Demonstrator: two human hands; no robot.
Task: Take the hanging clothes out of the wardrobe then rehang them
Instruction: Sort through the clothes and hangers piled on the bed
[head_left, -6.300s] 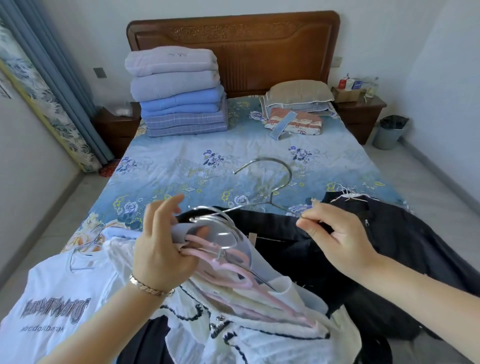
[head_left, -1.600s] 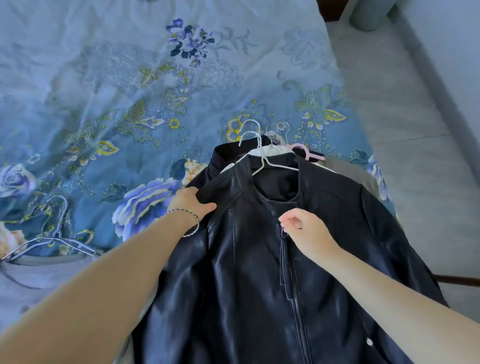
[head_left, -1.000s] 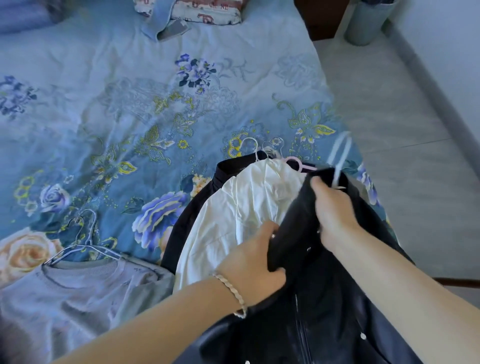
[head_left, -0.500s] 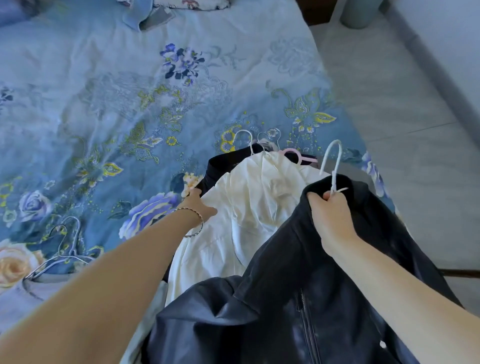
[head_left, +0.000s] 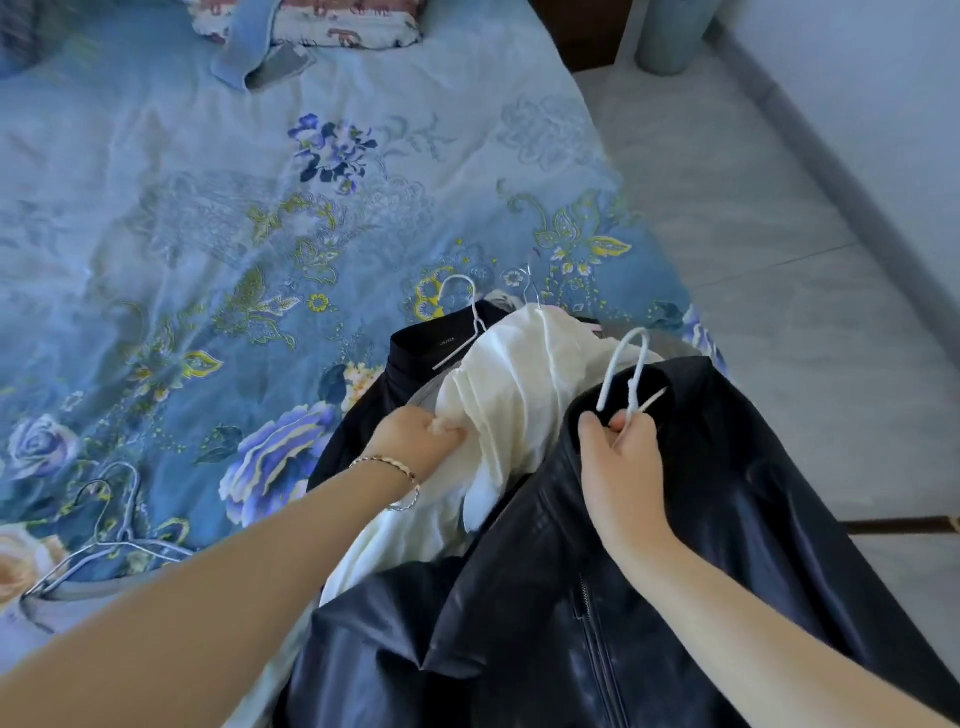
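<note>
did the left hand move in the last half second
Yes. The left hand has shifted right, away from the bedsheet's cream flower, further onto the white garment, whose bunched fabric it now grips.

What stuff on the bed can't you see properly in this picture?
Head view:
Dark garment: mostly buried under the white garment and leather jacket.
Grey shirt: cut off by the bottom-left edge.
Pillow and bin: cut by the top edge.
Left hand fingertips: sunk in white folds.
White hanger: shoulders inside that jacket, neck in the right hand.
</note>
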